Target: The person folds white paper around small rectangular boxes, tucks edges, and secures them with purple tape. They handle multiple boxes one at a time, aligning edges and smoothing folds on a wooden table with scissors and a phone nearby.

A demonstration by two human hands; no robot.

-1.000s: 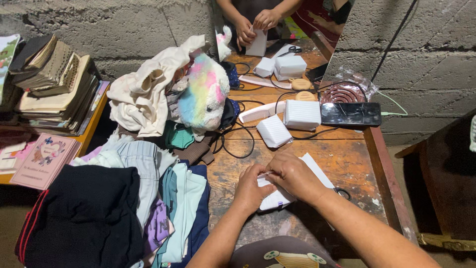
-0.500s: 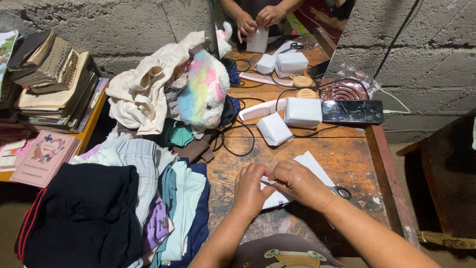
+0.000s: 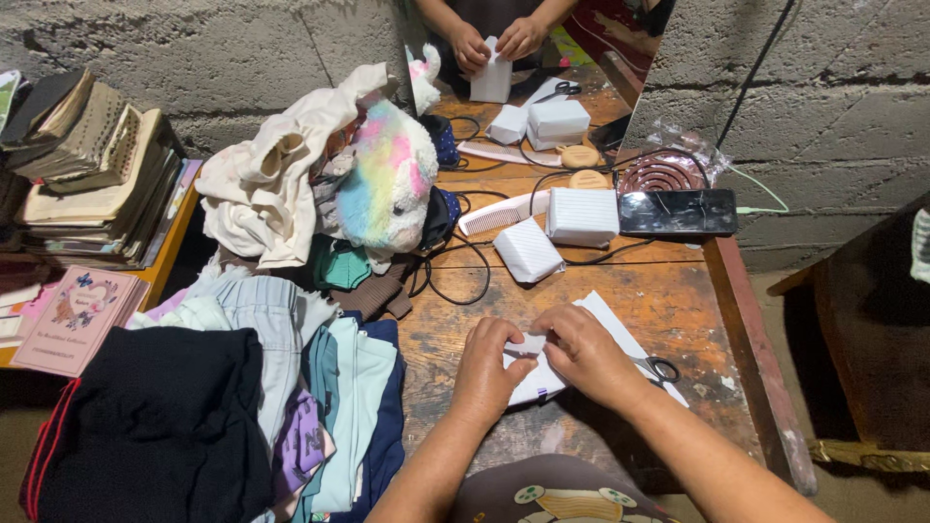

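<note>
Your left hand [image 3: 492, 360] and right hand [image 3: 581, 351] pinch the white paper parcel [image 3: 536, 368]; loosen either, and the fold may spring open near the scissors [image 3: 657, 368].

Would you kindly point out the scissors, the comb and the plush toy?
scissors [image 3: 661, 368], head view, on a black handle loop.
comb [image 3: 494, 215], head view, mid-spine.
plush toy [image 3: 383, 184], head view, on its pastel body.
</note>
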